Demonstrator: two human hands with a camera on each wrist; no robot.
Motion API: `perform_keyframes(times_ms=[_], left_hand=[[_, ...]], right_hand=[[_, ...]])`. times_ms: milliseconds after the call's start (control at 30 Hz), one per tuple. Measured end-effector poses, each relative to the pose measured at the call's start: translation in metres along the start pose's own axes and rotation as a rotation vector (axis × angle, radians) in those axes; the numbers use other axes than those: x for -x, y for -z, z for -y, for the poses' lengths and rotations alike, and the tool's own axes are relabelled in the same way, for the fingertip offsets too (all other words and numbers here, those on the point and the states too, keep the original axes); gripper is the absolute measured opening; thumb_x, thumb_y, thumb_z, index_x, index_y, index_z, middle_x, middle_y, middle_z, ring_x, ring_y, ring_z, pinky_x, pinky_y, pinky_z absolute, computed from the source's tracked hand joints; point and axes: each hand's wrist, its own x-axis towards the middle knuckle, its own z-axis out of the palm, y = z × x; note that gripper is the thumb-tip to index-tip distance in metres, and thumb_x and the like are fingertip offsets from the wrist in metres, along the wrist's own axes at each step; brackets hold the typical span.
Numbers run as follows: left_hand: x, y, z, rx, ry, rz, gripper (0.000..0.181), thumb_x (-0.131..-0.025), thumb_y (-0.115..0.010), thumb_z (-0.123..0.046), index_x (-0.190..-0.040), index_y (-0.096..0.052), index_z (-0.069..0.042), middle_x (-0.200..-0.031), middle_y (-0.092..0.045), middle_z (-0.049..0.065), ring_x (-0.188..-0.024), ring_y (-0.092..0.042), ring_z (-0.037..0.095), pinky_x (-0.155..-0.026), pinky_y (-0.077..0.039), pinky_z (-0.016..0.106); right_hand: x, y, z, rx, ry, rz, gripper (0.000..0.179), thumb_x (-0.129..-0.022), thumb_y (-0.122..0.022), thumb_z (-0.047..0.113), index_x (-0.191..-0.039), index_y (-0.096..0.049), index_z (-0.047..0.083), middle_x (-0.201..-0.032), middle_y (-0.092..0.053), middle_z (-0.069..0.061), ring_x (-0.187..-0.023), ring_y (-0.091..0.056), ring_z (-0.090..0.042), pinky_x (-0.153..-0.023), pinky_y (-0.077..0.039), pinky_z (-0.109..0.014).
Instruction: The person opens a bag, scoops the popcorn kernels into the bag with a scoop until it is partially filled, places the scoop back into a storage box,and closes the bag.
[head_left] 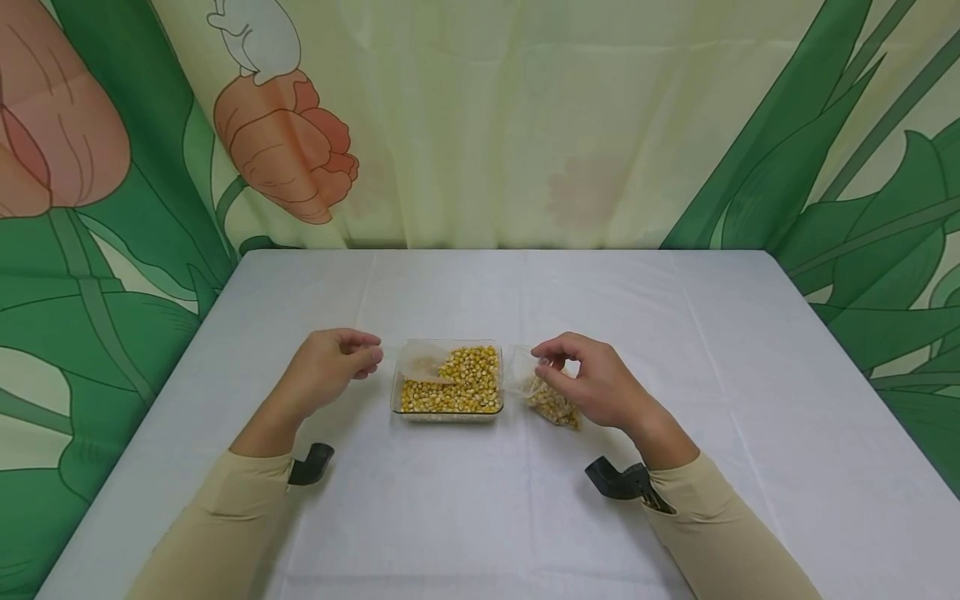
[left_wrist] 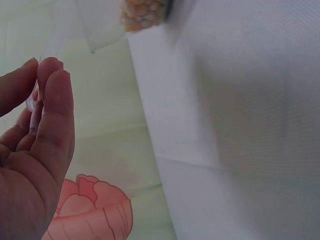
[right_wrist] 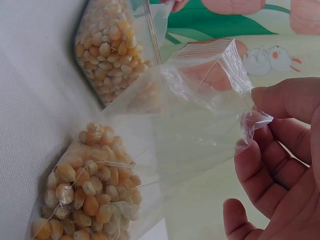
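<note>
A rectangular clear container [head_left: 447, 417] stands mid-table, filled with yellow corn kernels [head_left: 477, 377]. To its left, my left hand [head_left: 335, 368] pinches the thin handle of a clear plastic scoop [head_left: 422, 363], whose wide end lies over the kernels at the container's left side. In the left wrist view the scoop [left_wrist: 102, 25] is partly cut off by the top edge. On the container's right, my right hand [head_left: 592, 379] pinches the mouth of a clear zip bag [right_wrist: 200, 130]. Corn kernels [right_wrist: 95, 195] fill the bag's lower part, which rests on the table.
A white cloth covers the table [head_left: 450, 517]. Behind it hangs a curtain [head_left: 480, 125] printed with flowers, leaves and a white rabbit. Black wrist mounts [head_left: 311, 464] sit at both sleeve cuffs.
</note>
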Motion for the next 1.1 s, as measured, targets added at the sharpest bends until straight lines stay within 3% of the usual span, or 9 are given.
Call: perform_keyframes(times_ms=[400, 633, 1100], left_hand=[[-0.003, -0.004, 0.010, 0.065, -0.011, 0.023, 0.033, -0.101, -0.062, -0.018, -0.126, -0.063, 0.003, -0.112, -0.070, 0.018, -0.100, -0.069, 0.029, -0.089, -0.056, 0.038], [-0.010, -0.012, 0.018, 0.140, 0.027, 0.047, 0.032, -0.100, -0.064, -0.016, -0.125, -0.064, 0.004, -0.110, -0.070, 0.015, -0.095, -0.068, 0.021, -0.085, -0.058, 0.033], [-0.011, -0.014, 0.018, 0.075, 0.024, 0.065, 0.030, -0.097, -0.068, -0.019, -0.120, -0.069, 0.000, -0.103, -0.071, 0.011, -0.089, -0.068, 0.018, -0.082, -0.057, 0.033]], right_hand=[[0.001, -0.002, -0.001, -0.014, -0.009, -0.003, 0.018, -0.095, -0.067, 0.007, -0.112, -0.071, 0.002, -0.095, -0.065, 0.003, -0.091, -0.056, -0.017, -0.075, -0.049, -0.039], [0.001, -0.002, -0.001, -0.016, -0.008, -0.006, 0.018, -0.095, -0.067, 0.006, -0.111, -0.071, 0.002, -0.094, -0.065, 0.003, -0.090, -0.056, -0.017, -0.075, -0.049, -0.041], [0.000, -0.002, -0.001, -0.008, -0.005, -0.006, 0.016, -0.095, -0.068, 0.007, -0.110, -0.072, 0.005, -0.094, -0.064, 0.003, -0.089, -0.056, -0.016, -0.075, -0.050, -0.042]])
